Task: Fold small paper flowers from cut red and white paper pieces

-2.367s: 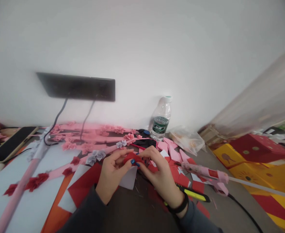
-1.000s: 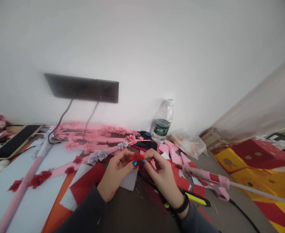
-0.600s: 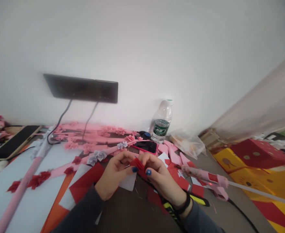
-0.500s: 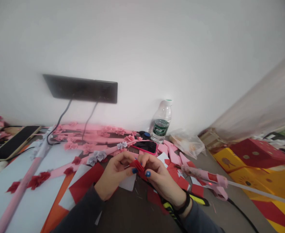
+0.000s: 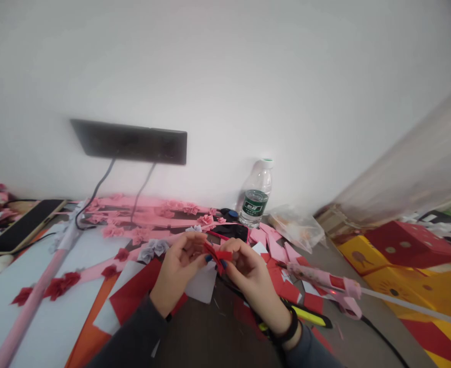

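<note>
Between my two hands is a small piece of folded red paper (image 5: 218, 256), its flaps partly spread. My left hand (image 5: 181, 268) pinches its left side between thumb and fingers. On the other side, my right hand (image 5: 250, 273) grips it with thumb and forefinger; a black band circles that wrist. Sheets of red paper (image 5: 139, 286) and white paper (image 5: 201, 283) lie under and beside my left hand. Near my right forearm rests a yellow and black utility knife (image 5: 310, 315). Behind my fingers, a phone (image 5: 231, 231) in a pink case is partly hidden.
A pink glue gun (image 5: 325, 281) with a lit red light lies at the right. A water bottle (image 5: 254, 199) stands by the wall. Pink strips with paper flowers (image 5: 112, 232) and a pink pole (image 5: 37, 306) lie left. Yellow and red boxes (image 5: 405, 260) stand far right.
The red paper has turned and its flaps have opened out from a narrow folded bundle. My right fingers have shifted on it, and both hands stay close together.
</note>
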`<state>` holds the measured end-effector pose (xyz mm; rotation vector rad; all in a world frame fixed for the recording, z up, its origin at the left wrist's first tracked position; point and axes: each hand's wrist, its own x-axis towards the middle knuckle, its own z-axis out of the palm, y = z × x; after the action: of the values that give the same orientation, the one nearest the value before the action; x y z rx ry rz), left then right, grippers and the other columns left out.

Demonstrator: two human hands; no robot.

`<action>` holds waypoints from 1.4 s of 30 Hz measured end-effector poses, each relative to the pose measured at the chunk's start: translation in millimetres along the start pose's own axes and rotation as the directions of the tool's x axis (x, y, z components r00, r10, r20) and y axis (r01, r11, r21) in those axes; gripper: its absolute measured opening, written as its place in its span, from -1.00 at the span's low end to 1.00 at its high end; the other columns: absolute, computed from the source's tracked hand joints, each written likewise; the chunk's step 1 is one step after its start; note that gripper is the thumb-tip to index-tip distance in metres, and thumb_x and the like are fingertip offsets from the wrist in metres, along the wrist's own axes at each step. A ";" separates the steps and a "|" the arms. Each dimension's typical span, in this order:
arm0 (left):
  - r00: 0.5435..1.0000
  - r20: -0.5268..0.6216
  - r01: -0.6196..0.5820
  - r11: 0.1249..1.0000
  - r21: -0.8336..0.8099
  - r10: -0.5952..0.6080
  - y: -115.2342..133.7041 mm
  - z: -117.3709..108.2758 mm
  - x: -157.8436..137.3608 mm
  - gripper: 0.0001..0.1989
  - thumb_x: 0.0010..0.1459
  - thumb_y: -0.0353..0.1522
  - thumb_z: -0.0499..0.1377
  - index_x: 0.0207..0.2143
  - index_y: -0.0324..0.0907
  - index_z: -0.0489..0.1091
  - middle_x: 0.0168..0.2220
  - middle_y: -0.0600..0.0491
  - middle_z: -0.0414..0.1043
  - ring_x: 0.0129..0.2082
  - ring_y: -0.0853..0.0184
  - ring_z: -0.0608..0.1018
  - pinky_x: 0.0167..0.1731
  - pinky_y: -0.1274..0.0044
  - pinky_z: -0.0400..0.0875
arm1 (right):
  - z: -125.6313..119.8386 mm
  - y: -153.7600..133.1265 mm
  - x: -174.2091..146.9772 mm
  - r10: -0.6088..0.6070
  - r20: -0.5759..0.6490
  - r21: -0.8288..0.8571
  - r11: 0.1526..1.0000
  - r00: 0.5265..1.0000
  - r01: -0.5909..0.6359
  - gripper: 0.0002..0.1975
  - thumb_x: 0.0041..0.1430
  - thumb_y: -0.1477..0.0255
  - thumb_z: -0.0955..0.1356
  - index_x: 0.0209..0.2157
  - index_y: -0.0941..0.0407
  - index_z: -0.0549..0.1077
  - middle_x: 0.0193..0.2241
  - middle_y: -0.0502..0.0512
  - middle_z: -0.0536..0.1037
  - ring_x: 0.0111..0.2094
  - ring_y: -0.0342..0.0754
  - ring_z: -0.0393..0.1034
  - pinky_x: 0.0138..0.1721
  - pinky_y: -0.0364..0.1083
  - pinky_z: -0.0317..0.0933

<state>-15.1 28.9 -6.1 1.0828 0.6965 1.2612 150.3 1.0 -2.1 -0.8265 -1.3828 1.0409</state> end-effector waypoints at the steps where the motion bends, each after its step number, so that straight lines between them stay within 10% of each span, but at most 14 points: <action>1: 1.000 -0.016 0.005 1.000 -0.006 -0.005 -2.3 0.1 0.4 -0.74 -0.01 -0.41 0.40 -0.22 -0.15 0.51 -0.30 0.05 0.54 -0.28 0.36 0.57 -0.31 0.63 0.48 | -0.1 0.3 -0.1 -0.031 -0.017 -0.049 0.998 0.999 0.030 -0.91 0.20 0.51 0.36 -0.38 0.08 0.37 -0.39 0.00 0.39 -0.40 -0.13 0.32 -0.43 -0.18 0.18; 12: 0.997 0.047 -0.065 0.985 0.159 0.058 3.7 4.3 -3.7 -0.89 0.06 -0.38 0.34 -0.30 -0.18 0.55 -0.26 -0.01 0.55 -0.19 0.25 0.58 -0.17 0.52 0.50 | -2.2 -1.6 -5.1 -0.065 0.051 -0.320 0.944 0.997 0.078 -0.56 0.13 0.58 0.38 0.04 0.00 0.39 -0.09 0.11 0.53 -0.09 0.02 0.45 -0.10 -0.06 0.34; 24: 0.976 0.098 -0.219 0.875 0.431 0.196 -2.5 -3.7 -5.5 -0.80 0.13 -0.44 0.28 -0.19 -0.07 0.60 -0.14 -0.03 0.50 -0.12 0.22 0.56 -0.18 0.53 0.51 | -2.4 -6.4 -0.3 -0.195 0.080 -0.356 0.910 0.978 0.211 -0.49 0.08 0.71 0.32 0.02 -0.03 0.40 -0.02 0.12 0.41 0.06 0.03 0.35 0.04 0.00 0.27; 42: 0.981 0.088 -0.193 0.901 0.387 0.172 3.6 0.7 -7.2 -0.84 0.20 -0.38 0.22 -0.19 -0.13 0.58 -0.16 -0.05 0.55 -0.13 0.21 0.59 -0.15 0.51 0.54 | -1.0 -2.1 -1.4 -0.170 0.031 -0.423 0.891 0.985 0.167 -0.60 0.01 0.74 0.27 -0.16 0.04 0.39 -0.16 0.10 0.51 -0.10 0.00 0.43 -0.09 -0.05 0.30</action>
<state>-17.4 21.6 -3.5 1.5377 0.8482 1.2758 151.6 -0.9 -0.7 -1.0014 -1.6742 0.6052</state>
